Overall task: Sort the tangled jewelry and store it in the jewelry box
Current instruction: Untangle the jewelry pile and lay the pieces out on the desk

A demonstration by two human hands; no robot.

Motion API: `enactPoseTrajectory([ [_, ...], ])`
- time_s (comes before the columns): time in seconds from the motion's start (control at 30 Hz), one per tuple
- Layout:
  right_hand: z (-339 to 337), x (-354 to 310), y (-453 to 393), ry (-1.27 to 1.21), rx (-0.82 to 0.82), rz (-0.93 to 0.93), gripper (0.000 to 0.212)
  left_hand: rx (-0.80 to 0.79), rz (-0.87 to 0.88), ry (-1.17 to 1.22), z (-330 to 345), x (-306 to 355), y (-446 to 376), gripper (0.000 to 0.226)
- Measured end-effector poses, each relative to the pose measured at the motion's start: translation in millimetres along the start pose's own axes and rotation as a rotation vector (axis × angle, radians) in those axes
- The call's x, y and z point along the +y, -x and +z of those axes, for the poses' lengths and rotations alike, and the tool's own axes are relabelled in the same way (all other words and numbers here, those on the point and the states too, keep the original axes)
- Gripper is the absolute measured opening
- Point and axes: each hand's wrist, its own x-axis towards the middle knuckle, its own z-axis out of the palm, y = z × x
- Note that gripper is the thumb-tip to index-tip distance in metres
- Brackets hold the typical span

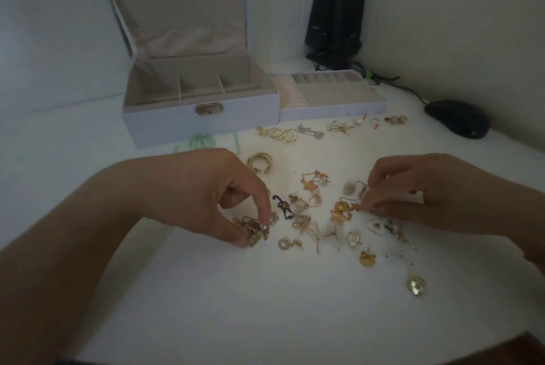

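A loose scatter of small gold-toned, pearl and amber-coloured jewelry pieces point(306, 211) lies spread on the white desk point(265, 305), in front of the person and well short of the box. The left hand point(212, 196) pinches a tangled clump of gold chain point(253, 230) between thumb and forefinger at the left edge of the scatter. The right hand point(427, 190) has its fingertips closed on a small amber star-shaped earring point(343, 212) at the right edge, though exactly which strand it holds is hard to tell.

These pieces look light, thin and easily bent; the chains are limp and likely to snag on hooks and posts, so pulling hard risks kinking a link or snapping a wire. A fingertip pinch on a solid part, such as a charm, bead or clasp, seems safer than tugging a fine strand, with the other hand pinning the knot down.

Behind the scatter stands the pale grey jewelry box with its lid open point(200, 105), its divided compartments showing no jewelry, and the removable grey tray with ring rolls point(333, 96) sits just beside it on the right. A row of already separated pieces point(324, 128) lies in front of the tray. Farther back are two black speakers point(333, 22) and a black computer mouse point(457, 118).
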Motion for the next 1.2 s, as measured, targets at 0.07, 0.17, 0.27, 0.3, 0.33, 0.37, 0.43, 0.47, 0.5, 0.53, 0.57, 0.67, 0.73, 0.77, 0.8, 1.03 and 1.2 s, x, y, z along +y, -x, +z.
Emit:
enactPoseTrajectory([
  [0.07,1.6,2.5,-1.2,0.01,0.012,-0.002,0.02,-0.029,-0.008,0.005,2.9,0.5,-2.3,0.035],
  [0.17,2.6,5.6,-2.8,-0.03,0.015,-0.01,0.006,-0.02,-0.034,0.009,2.3,0.0,-2.4,0.04],
  [0.27,-0.8,10.3,-5.3,-0.072,-0.009,-0.019,0.018,0.121,-0.062,0.008,-2.5,-4.8,-1.8,0.032],
  [0.3,-2.9,11.3,-6.1,-0.123,-0.018,-0.008,0.017,0.181,-0.076,-0.041,-3.1,-7.3,-2.2,0.03],
  [0.33,-5.2,12.1,-6.8,-0.179,-0.022,-0.005,0.013,0.233,-0.092,-0.11,-3.0,-9.9,-3.0,0.027],
  [0.37,-7.4,13.7,-7.0,-0.221,-0.025,-0.009,0.01,0.268,-0.111,-0.179,-2.2,-11.7,-3.7,0.025],
  [0.43,-12.2,17.2,-7.1,-0.249,-0.046,-0.019,0.013,0.303,-0.134,-0.269,0.3,-13.5,-4.8,0.023],
  [0.47,-14.2,18.9,-7.2,-0.268,-0.066,-0.01,0.016,0.314,-0.138,-0.288,1.0,-14.4,-5.3,0.023],
  [0.5,-15.8,20.6,-7.2,-0.298,-0.091,0.001,0.018,0.324,-0.142,-0.298,1.3,-14.5,-5.7,0.023],
  [0.53,-17.3,23.0,-7.3,-0.326,-0.111,0.008,0.019,0.333,-0.145,-0.307,1.2,-14.9,-6.0,0.024],
  [0.57,-18.3,24.8,-8.1,-0.351,-0.118,0.013,0.019,0.34,-0.146,-0.32,1.1,-15.0,-6.3,0.026],
  [0.67,-23.5,25.7,-16.5,-0.432,-0.092,0.025,0.018,0.353,-0.131,-0.339,4.0,-14.3,-8.5,0.022],
  [0.73,-28.4,22.1,-26.5,-0.542,-0.082,0.025,0.014,0.381,-0.124,-0.325,7.7,-12.8,-11.9,0.017],
  [0.77,-30.4,19.5,-32.8,-0.591,-0.101,0.029,0.011,0.405,-0.125,-0.307,9.5,-11.8,-13.6,0.018],
  [0.8,-31.5,16.4,-40.0,-0.615,-0.137,0.033,0.008,0.433,-0.126,-0.278,10.9,-10.9,-15.4,0.019],
  [1.03,-24.6,-16.9,-84.4,-0.68,-0.082,0.006,0.011,0.668,-0.108,0.055,20.5,0.7,-24.8,0.022],
  [1.2,-6.9,-36.6,-88.2,-0.904,0.228,-0.052,0.022,0.778,-0.066,0.436,29.9,15.8,-32.8,0.018],
])
